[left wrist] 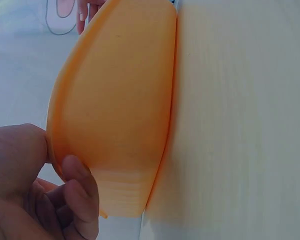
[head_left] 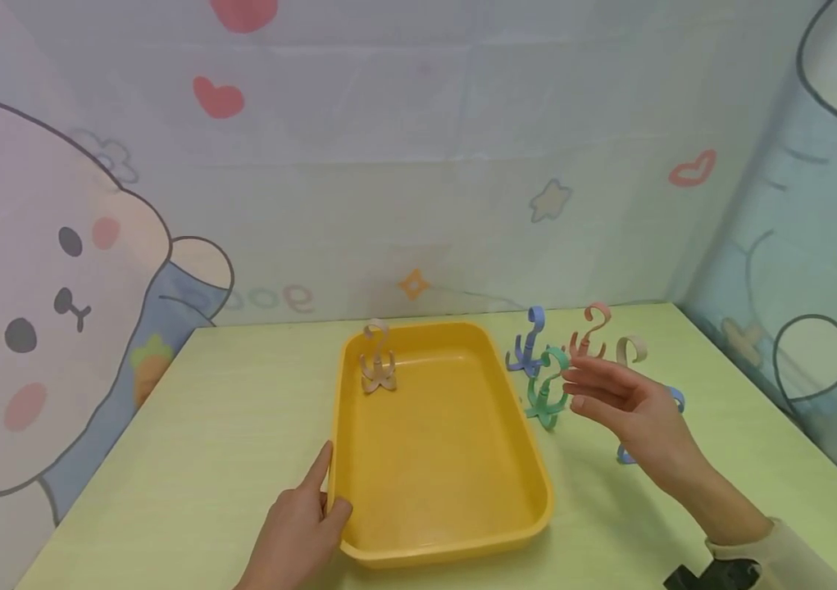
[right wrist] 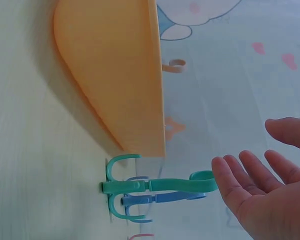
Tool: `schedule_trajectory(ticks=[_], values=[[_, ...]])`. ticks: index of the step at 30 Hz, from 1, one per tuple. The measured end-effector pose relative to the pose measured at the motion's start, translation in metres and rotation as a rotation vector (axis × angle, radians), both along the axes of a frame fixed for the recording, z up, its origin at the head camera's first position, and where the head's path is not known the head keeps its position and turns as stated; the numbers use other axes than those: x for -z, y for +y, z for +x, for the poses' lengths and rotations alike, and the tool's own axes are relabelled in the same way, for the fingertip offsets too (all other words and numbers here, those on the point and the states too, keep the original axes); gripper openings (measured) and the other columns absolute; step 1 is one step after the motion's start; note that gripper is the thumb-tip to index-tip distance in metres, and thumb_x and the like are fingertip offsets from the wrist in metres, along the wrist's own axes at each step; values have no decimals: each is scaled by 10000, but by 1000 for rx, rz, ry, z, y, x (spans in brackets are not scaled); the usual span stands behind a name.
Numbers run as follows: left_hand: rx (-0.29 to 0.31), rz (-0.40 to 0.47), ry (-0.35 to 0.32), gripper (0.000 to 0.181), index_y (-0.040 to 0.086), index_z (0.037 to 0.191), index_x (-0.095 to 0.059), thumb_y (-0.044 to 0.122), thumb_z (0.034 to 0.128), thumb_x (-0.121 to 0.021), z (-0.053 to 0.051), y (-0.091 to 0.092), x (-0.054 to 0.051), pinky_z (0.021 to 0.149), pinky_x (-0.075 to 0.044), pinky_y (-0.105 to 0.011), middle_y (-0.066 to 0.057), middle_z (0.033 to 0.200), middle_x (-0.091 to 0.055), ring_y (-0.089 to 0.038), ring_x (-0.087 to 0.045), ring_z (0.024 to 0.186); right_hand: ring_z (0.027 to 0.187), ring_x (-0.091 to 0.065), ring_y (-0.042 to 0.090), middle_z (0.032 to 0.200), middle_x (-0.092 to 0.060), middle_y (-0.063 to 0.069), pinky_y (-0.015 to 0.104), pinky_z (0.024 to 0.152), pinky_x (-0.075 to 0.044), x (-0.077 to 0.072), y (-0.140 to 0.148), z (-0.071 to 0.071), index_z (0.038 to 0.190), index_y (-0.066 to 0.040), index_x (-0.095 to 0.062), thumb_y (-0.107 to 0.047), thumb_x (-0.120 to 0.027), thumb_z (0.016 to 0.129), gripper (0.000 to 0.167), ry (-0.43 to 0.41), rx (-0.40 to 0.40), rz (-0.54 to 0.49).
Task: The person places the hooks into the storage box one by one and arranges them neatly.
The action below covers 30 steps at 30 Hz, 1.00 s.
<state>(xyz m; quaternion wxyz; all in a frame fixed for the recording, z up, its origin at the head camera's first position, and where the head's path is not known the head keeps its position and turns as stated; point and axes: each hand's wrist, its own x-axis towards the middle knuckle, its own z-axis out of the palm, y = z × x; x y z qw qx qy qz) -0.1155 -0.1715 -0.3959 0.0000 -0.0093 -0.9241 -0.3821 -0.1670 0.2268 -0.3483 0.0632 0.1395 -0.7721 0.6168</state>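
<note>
A yellow tray (head_left: 455, 451) lies on the table, with a beige claw-shaped hook (head_left: 378, 373) standing inside its far left corner. My left hand (head_left: 298, 524) pinches the tray's near left rim between thumb and fingers, also visible in the left wrist view (left wrist: 55, 185). To the right of the tray, my right hand (head_left: 635, 418) hovers with extended fingers beside a green hook (head_left: 545, 401). In the right wrist view its fingertips (right wrist: 222, 167) are close to the green hook's curled top; whether they touch, I cannot tell. Nothing is held in that hand.
Behind the green hook stand a blue hook (head_left: 527, 352) and a pink hook (head_left: 589, 336). A cream hook (head_left: 632, 348) and another blue hook (head_left: 676, 399) are partly hidden by my right hand. A printed cloth wall (head_left: 418, 205) borders the table's back.
</note>
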Motion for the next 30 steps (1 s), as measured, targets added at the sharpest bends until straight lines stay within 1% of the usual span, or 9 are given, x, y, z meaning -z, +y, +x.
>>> schedule_trajectory(ticks=[7, 11, 14, 22, 26, 30], values=[[20, -1, 2, 764, -39, 1641, -299, 85, 930, -550, 1, 3, -3, 465, -292, -237, 50, 526, -433, -95, -294, 460, 1130, -723, -18, 1236, -745, -199, 165, 895, -582, 4, 11, 7, 1472, -106, -617, -82, -719, 989, 494, 10, 40, 19], [23, -13, 2, 770, -46, 1641, -293, 83, 928, -552, 0, 3, -3, 466, -296, -242, 47, 535, -437, -99, -303, 463, 1094, -731, -29, 1219, -748, -205, 150, 878, -579, 4, 20, 11, 1452, -134, -636, -92, -724, 989, 473, 4, 78, 26], [23, -24, -2, 772, -52, 1641, -285, 86, 930, -550, 0, 3, -4, 463, -298, -247, 40, 542, -444, -106, -306, 464, 1069, -738, -33, 1205, -752, -205, 139, 876, -574, 3, 26, 13, 1442, -152, -637, -99, -720, 993, 460, -1, 92, 34], [19, -41, -10, 770, -52, 1642, -282, 98, 937, -553, 0, 2, -4, 466, -305, -253, 26, 555, -460, -116, -313, 466, 1081, -729, -48, 1210, -744, -229, 128, 882, -566, 2, 35, 18, 1478, -114, -605, -113, -713, 1001, 489, 2, 98, 76], [19, -48, -13, 771, -48, 1644, -281, 104, 939, -554, -1, 2, -3, 473, -313, -259, 21, 563, -475, -120, -327, 468, 1089, -729, -41, 1227, -743, -222, 133, 878, -570, 0, 40, 20, 1493, -117, -592, -128, -712, 1005, 503, -11, 101, 94], [16, -60, -17, 773, -44, 1646, -277, 109, 941, -556, -1, 2, -4, 478, -320, -264, 15, 571, -484, -125, -342, 471, 1090, -726, -47, 1239, -739, -225, 130, 874, -569, -2, 48, 22, 1496, -143, -592, -128, -712, 1004, 507, 5, 115, 124]])
